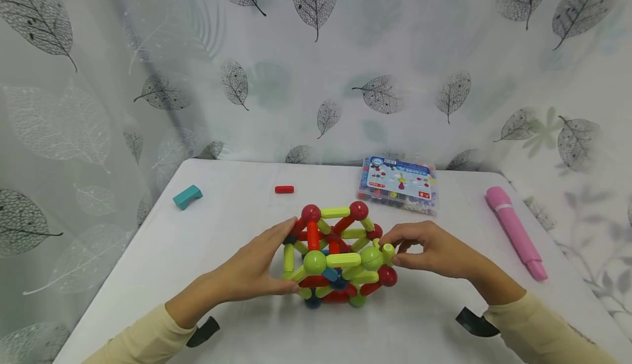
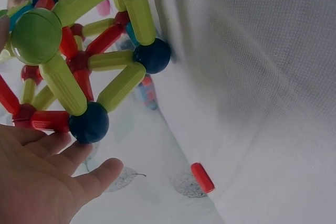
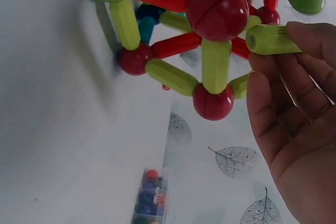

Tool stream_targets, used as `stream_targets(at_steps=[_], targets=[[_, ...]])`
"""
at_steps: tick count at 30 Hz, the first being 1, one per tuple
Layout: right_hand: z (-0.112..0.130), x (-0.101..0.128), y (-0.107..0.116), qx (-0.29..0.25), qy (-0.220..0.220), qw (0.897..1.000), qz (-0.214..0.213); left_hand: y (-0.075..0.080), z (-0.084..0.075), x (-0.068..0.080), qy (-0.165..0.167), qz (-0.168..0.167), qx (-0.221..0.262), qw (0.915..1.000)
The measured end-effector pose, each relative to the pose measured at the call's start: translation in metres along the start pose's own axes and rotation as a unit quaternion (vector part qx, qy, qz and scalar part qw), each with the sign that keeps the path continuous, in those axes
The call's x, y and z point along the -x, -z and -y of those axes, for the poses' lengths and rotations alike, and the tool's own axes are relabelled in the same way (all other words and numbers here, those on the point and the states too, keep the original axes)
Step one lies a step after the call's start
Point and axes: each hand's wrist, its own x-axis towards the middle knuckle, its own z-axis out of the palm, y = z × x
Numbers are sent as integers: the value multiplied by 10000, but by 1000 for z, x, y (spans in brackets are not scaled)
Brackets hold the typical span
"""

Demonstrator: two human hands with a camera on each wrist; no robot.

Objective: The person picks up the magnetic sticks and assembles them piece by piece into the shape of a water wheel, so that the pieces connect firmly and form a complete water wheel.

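A ball-and-stick magnetic building-toy frame (image 1: 344,260) sits on the white table in front of me, made of red, yellow-green and blue sticks with red, green and dark blue balls. My left hand (image 1: 247,268) holds its left side, thumb low at the front and fingers behind. In the left wrist view, fingertips touch the frame near a dark blue ball (image 2: 88,123). On the other side, my right hand (image 1: 434,249) pinches a yellow-green stick (image 3: 273,39) between thumb and fingers. That stick's free end points toward the frame, close to a green ball (image 1: 372,258).
A clear parts box (image 1: 399,180) with a printed label lies at the back right. Beyond my right hand is a pink cylindrical case (image 1: 515,232). A loose red stick (image 1: 284,189) lies toward the back, and a teal block (image 1: 187,197) is at the back left.
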Motion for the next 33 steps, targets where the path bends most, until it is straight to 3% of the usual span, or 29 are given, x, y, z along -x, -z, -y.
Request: stream_targets(at_steps=[21,33], targets=[[7,2,-14,-372,329,9982,333,-1,-1,-2,11,-62,-73,10000],[10,2,-16,-103,321,9991,263,-1,-2,-2,62,-19,-58,10000]])
